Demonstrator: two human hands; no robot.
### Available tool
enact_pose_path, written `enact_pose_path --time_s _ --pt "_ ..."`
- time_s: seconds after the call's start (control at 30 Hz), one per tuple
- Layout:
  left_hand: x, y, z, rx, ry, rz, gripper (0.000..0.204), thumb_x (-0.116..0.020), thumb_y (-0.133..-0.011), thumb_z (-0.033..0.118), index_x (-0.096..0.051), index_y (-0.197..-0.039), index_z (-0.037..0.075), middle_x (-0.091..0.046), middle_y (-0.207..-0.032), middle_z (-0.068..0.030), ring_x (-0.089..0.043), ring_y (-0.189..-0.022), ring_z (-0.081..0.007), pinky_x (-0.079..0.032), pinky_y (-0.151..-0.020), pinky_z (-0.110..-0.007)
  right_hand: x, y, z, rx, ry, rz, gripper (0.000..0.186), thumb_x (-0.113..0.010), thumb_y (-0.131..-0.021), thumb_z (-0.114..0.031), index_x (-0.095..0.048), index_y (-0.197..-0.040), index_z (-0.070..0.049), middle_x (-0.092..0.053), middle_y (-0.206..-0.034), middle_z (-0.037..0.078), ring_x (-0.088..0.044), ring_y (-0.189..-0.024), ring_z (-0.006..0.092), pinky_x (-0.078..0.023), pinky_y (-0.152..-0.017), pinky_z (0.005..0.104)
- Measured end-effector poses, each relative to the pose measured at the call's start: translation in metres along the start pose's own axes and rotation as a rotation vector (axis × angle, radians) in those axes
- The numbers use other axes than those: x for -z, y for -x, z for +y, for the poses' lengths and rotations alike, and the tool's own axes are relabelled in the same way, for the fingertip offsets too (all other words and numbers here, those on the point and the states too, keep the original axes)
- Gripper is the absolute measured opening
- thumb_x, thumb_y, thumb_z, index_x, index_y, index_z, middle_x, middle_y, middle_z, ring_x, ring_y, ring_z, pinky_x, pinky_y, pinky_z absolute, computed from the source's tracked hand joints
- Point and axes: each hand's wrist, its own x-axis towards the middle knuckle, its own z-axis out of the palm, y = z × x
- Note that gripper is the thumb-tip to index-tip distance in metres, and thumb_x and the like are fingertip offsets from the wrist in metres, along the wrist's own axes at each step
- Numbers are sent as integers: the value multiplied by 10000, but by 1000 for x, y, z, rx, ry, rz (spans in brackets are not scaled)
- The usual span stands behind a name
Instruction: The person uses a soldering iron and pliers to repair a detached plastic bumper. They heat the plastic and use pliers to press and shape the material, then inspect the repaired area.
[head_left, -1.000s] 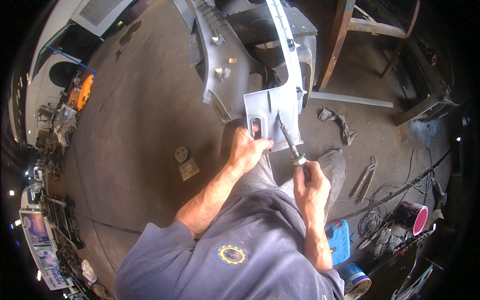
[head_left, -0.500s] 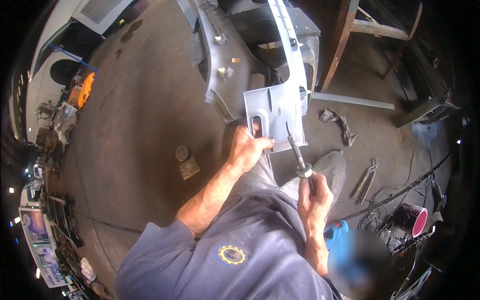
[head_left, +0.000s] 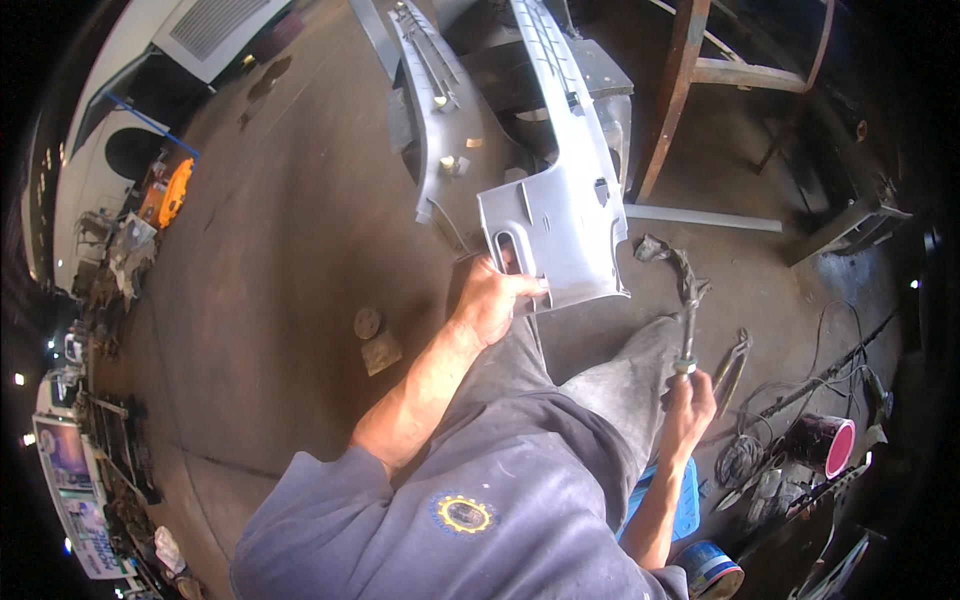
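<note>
A grey plastic trim panel with a long narrow arm and an oval slot stands in front of me. My left hand grips its lower left corner, thumb on the face and fingers behind, partly showing through the slot. Off to the right, apart from the panel, my right hand is closed round the handle of a soldering iron. Its metal shaft points away from me, above a pale collar. The tip is hard to separate from the crumpled scrap behind it.
A second grey trim panel lies beyond the first. A rusty metal frame stands far right, near a grey bar. Pliers, a pink-topped can, coiled cable and a blue container are on the right.
My right hand has swung right with the soldering iron, away from the panel. The panel, still in my left hand, has turned slightly and shows more of its face.
</note>
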Motion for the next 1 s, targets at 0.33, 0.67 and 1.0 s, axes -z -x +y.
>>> enact_pose_path --time_s 0.33,0.67,1.0 --pt "2 -8 -35 96 147 -110 425 -584 -878 -11 -512 -1295 29 -614 -1194 -67 -591 -1117 -229 -474 -988 -422 72 -166 193 -343 -25 165 246 -644 -878 -193 -645 -1032 -3 -594 -693 28 -556 -528 122 -433 -452 276" --pt "-6 -14 -14 21 358 -52 560 -705 -882 231 -497 -1372 60 -552 -1374 -55 -486 -1289 -259 -329 -1136 -442 45 -227 285 -334 386 402 513 -693 -854 -428 -657 -1210 -61 -709 -1046 165 -661 -998 321 -491 -873 412" --pt "-20 -20 17 -47 122 28 566 -660 -805 1 -505 -1348 38 -583 -1283 -107 -553 -1190 -291 -415 -1070 -438 52 -289 276 -331 444 298 596 -683 -842 -443 -614 -1260 -23 -686 -1098 230 -645 -1066 383 -497 -901 445"
